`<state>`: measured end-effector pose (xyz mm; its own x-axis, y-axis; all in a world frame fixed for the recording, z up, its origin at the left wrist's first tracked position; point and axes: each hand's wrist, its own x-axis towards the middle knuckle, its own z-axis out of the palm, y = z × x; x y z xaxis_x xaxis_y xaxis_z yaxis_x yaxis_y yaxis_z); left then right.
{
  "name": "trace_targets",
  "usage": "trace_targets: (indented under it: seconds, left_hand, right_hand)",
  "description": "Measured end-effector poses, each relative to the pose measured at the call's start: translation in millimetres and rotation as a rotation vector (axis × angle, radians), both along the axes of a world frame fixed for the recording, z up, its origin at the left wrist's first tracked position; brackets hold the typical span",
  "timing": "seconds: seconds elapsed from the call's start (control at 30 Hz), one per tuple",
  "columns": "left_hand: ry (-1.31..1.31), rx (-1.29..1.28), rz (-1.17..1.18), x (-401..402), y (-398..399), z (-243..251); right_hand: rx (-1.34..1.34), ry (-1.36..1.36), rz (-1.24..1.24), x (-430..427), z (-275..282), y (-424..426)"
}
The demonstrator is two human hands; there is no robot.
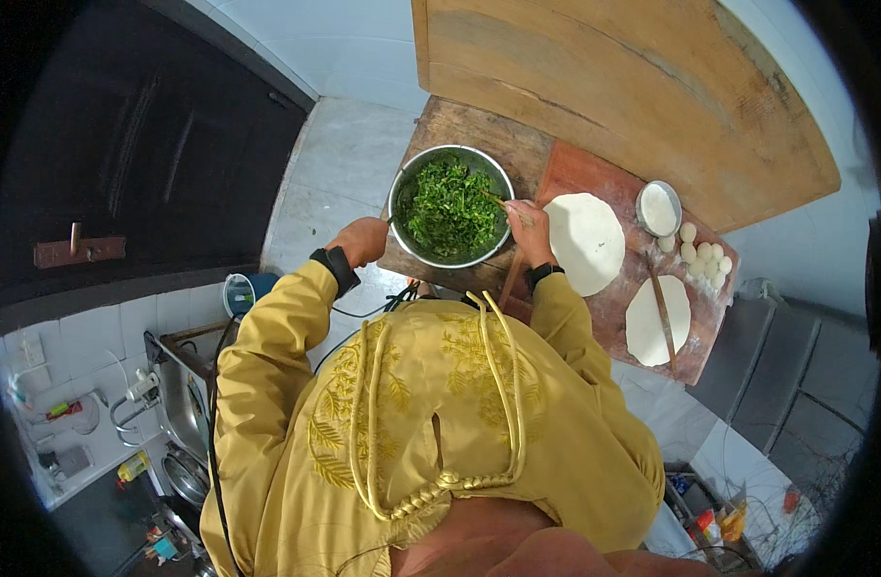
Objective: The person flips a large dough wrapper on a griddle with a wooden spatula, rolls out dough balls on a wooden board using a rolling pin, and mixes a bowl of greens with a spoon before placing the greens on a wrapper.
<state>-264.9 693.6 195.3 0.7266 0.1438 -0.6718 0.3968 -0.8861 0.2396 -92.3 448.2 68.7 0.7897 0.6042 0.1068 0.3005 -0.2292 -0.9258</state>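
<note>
A round metal bowl [504,173] of chopped leafy greens [451,205] stands on the wooden tabletop. At its left side, my left hand [361,241] is closed at the rim, with the fingertips partly hidden. My right hand [530,232] grips wooden chopsticks [493,197], whose tips reach into the greens. Just right of that hand lies a large rolled dough sheet [588,238] on a reddish wooden board [573,169]. Farther right, a thin rolling pin [660,306] rests across a second, oval dough sheet [638,332].
A small bowl of flour [658,208] and several dough balls [703,260] sit at the board's far right. Behind the table leans a large wooden panel [592,79]. A dark door [145,144] is at left, above a sink [181,404] and a blue bucket [263,287].
</note>
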Motion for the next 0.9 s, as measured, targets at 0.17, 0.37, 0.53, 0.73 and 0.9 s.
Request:
trace_targets:
  seconds: [0.17, 0.37, 0.53, 0.73, 0.9]
  left_hand:
    - [0.197, -0.121, 0.265, 3.2, 18.1, -0.5]
    - [0.224, -0.698, 0.63, -26.8, 21.1, -19.9]
    - [0.099, -0.901, 0.787, -42.3, 3.9, -42.2]
    - [-0.094, -0.896, 0.701, -52.9, -5.9, -51.8]
    - [-0.671, -0.249, -0.017, -54.4, 0.9, -47.1]
  right_hand:
    - [0.107, 0.36, -0.196, -17.8, -8.6, -10.8]
    - [0.174, 0.58, -0.346, -28.0, -32.4, -12.4]
    - [0.336, 0.725, -0.436, -34.6, -41.3, -10.2]
    - [0.208, 0.586, -0.407, -26.8, 1.5, -7.7]
    - [0.093, 0.434, -0.232, -18.9, 23.7, -10.5]
